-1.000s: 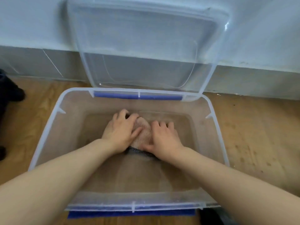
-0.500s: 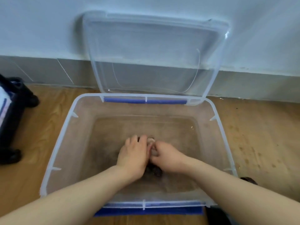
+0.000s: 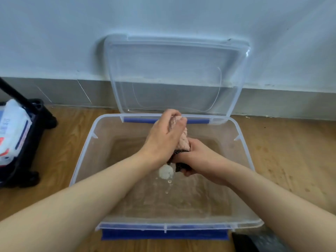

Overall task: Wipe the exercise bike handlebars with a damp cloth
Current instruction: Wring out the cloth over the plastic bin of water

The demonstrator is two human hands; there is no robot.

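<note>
Wringing: both my hands are clamped round the rolled cloth [image 3: 183, 140], held up over the clear plastic tub [image 3: 85, 148]; the roll runs from far-upper to near-lower between my two grips
Left hand [image 3: 163, 137]: high end of the roll; fingers [image 3: 171, 113] curled fully closed over the top of the pinkish knobbly cloth, thumb side pressed along it
Right hand [image 3: 195, 161]: low end of the roll; closed tight around the dark mesh-like part of the cloth, knuckles turned down toward the water
Cloth: pinkish textured middle shows between my hands; a pale wet clump hangs out just beneath my left wrist; the dark netted end pokes from my right fist
Drips: water drops [image 3: 169, 182] fall from the clump toward the tub
Tub: sits on the wooden floor [image 3: 291, 160] against the wall [image 3: 163, 17]; shallow water covers its bottom, surface rippled beneath my hands; blue latches at near and far rims
Lid [image 3: 174, 77]: clear, swung up and leaning back on the wall behind the tub
Left side: a black wheeled cart [image 3: 34, 139] stands on the floor beside the tub, apart from it, carrying a white packet [image 3: 12, 128] with blue and red print; lettering too blurred to read
Exercise bike handlebars: not visible from my head camera
</note>
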